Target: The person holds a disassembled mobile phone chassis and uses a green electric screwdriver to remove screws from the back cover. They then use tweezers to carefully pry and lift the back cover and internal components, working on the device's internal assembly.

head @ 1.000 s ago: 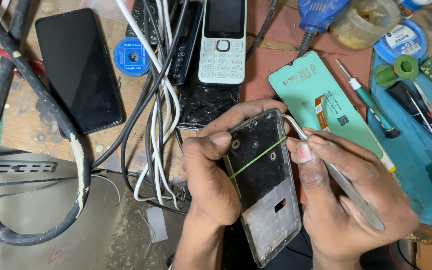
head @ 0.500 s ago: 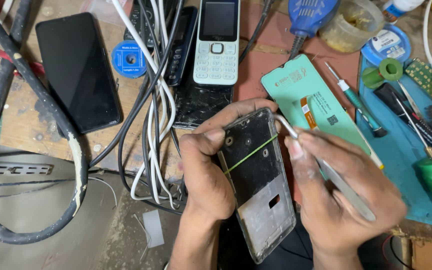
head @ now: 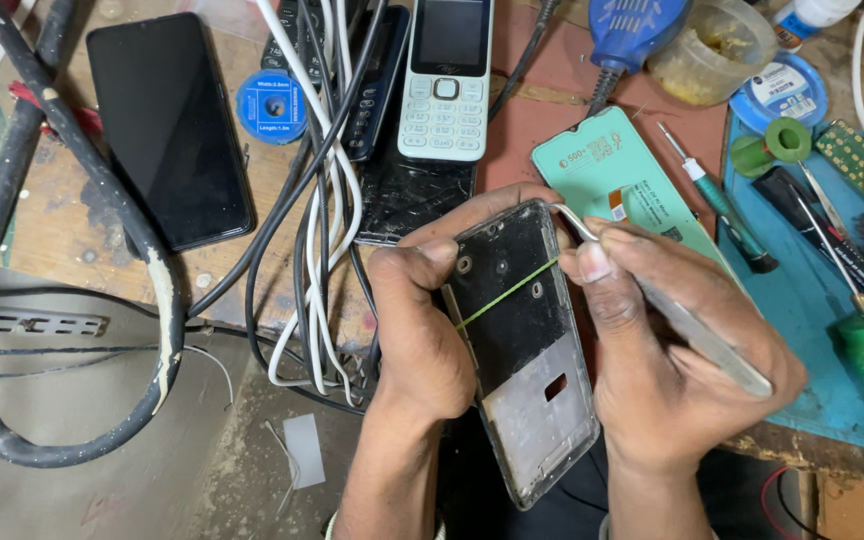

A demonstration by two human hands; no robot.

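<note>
My left hand (head: 422,330) grips an opened phone frame (head: 527,380) by its left edge, thumb on the upper part. The frame is dark at the top and bare grey metal lower down, with a green rubber band (head: 507,293) across it. My right hand (head: 682,350) holds metal tweezers (head: 687,325), whose curved tip rests at the frame's top right corner.
A mint-green screen part (head: 632,180) lies just behind the frame. A white keypad phone (head: 447,75), a black smartphone (head: 167,125), a bundle of cables (head: 317,200), a blue tape reel (head: 272,105), screwdrivers (head: 717,205) and a blue mat (head: 802,300) surround the hands.
Both hands and the frame sit slightly lower and more to the right in the view. The tweezers' tip stays at the frame's top right corner.
</note>
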